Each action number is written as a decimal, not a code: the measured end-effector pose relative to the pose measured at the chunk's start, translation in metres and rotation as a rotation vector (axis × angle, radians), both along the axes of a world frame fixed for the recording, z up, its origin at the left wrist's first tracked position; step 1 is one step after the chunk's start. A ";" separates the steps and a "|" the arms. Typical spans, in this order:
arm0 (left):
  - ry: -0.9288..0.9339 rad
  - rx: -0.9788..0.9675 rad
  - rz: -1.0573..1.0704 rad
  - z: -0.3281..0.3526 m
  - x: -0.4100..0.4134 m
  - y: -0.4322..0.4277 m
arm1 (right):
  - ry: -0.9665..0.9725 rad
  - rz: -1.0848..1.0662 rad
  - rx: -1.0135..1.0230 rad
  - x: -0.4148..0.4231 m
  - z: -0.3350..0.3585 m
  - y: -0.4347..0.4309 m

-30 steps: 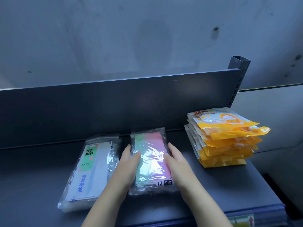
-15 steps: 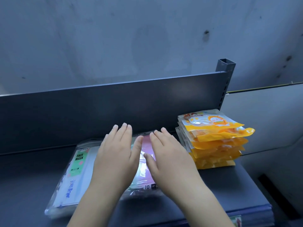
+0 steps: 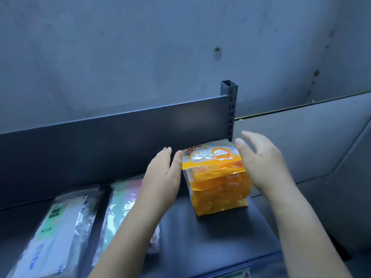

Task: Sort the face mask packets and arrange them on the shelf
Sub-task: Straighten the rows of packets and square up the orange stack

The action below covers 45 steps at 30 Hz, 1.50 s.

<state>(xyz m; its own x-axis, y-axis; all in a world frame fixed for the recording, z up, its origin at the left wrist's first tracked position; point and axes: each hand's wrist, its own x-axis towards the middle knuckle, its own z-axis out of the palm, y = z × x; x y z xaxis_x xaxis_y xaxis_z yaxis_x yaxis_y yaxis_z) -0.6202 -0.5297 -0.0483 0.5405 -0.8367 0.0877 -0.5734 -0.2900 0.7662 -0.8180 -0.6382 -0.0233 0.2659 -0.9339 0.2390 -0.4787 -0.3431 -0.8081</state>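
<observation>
**Open hands frame orange mask packets at shelf's right end**

Three groups of face mask packets lie in a row on a dark grey shelf (image 3: pixel 220 237), seen from a head-worn camera looking down. At about 8 o'clock in the view, a clear packet labelled "FACE MASK" (image 3: pixel 54 233), with a green tag over white contents, rests flat on the shelf. Just beside it, toward 7 o'clock, a clear packet of pastel pink and green masks (image 3: pixel 122 205) lies parallel; the person's left forearm crosses over its right part and hides its lower corner.

The left hand (image 3: pixel 163 177) is open, fingers straight and held together, its thumb (image 3: pixel 177 163) at the left edge of a stack of orange packets (image 3: pixel 217 181) near the centre of the frame. Whether the thumb presses the stack or only sits just beside it cannot be told. The top packet of the stack shows a cartoon figure; the ones beneath are plain orange and roughly squared up.

At 3 o'clock from the stack, the right hand (image 3: pixel 263 163) is open too, fingers spread loosely, its thumb (image 3: pixel 241 147) at the stack's upper right corner. Neither hand grips anything.

Behind the stack, at 12 o'clock, the shelf's back panel (image 3: pixel 120 141) meets a slotted upright post (image 3: pixel 229 109), with a grey concrete wall (image 3: pixel 160 47) beyond.
</observation>
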 end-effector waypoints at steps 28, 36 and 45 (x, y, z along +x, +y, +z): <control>1.004 -0.192 0.231 -0.037 -0.024 -0.008 | -0.680 0.280 0.910 0.029 -0.076 -0.001; 0.921 -0.198 0.138 -0.037 -0.013 -0.008 | -0.722 0.309 0.882 0.021 -0.077 -0.008; 0.931 -0.191 0.168 -0.034 -0.011 -0.009 | -0.652 0.356 0.846 0.029 -0.066 -0.013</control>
<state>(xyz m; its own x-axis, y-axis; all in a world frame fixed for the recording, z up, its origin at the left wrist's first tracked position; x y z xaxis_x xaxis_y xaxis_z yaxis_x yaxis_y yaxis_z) -0.6313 -0.5383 -0.0823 0.5740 -0.7580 -0.3098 0.3254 -0.1360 0.9357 -0.7887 -0.6516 -0.0892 0.6051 -0.7577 -0.2445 0.1361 0.4010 -0.9059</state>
